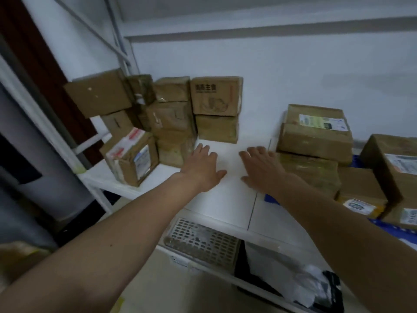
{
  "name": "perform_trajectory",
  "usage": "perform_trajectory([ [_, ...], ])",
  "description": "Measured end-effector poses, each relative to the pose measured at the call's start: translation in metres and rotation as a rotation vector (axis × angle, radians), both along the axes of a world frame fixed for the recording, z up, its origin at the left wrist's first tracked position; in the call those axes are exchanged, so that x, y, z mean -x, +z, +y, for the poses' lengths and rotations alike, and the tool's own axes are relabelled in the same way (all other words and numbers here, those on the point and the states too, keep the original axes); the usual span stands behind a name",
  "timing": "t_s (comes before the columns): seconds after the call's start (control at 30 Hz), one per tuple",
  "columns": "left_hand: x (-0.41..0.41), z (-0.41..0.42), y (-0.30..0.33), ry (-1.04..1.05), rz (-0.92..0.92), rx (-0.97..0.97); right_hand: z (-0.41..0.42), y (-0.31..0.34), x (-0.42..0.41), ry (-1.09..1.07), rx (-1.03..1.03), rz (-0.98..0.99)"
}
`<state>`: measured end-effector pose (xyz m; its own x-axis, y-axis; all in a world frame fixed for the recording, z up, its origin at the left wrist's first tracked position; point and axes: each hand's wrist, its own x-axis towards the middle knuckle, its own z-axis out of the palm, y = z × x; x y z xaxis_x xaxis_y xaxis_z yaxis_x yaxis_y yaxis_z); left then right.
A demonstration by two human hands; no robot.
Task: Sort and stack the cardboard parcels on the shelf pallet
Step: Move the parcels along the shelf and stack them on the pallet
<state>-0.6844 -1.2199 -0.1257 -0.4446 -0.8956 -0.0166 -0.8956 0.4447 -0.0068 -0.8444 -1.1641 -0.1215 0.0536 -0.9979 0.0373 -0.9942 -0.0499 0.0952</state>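
Brown cardboard parcels, left group (171, 118): stacked two and three high at centre left of the frame, on the white shelf board (221, 199), backs near the white wall (293, 71).
Printed brown carton with black characters (216, 96): top of a two-high stack, right end of that group.
Taped brown parcel with red-and-white label (133, 154): standing alone at the shelf's front left corner, just beside the group.
Brown cardboard parcels, right group (316, 136): labelled box on top of a lower one, right of centre; further labelled parcels (392, 163) at the right edge, apparently resting on something blue, though blur leaves this uncertain.
Left hand (200, 168): fingers spread, palm down over bare shelf, fingertips just beside the lowest left parcel; holds nothing.
Right hand (264, 168): fingers spread, palm down, near the lower right parcel; holds nothing.
Grey perforated plastic crate (203, 242): lower shelf level, bottom centre.
White plastic bag (309, 281): lower right.
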Motion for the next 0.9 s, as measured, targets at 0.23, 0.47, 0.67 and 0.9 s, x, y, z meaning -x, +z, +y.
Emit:
perform_trajectory([
  [0.23, -0.076, -0.017, 0.011, 0.106, 0.123, 0.037, -0.036, 0.014, -0.074, 0.067, 0.062, -0.012],
  [0.47, -0.169, -0.042, 0.032, 0.151, 0.229, 0.043, -0.079, 0.023, -0.177, 0.175, 0.119, -0.045],
  [0.67, -0.242, -0.065, 0.036, 0.173, 0.287, -0.007, -0.114, 0.023, -0.244, 0.172, 0.078, -0.069],
  [0.9, -0.325, -0.1, 0.032, 0.132, 0.312, -0.006, -0.147, 0.019, -0.295, 0.104, 0.089, -0.12],
])
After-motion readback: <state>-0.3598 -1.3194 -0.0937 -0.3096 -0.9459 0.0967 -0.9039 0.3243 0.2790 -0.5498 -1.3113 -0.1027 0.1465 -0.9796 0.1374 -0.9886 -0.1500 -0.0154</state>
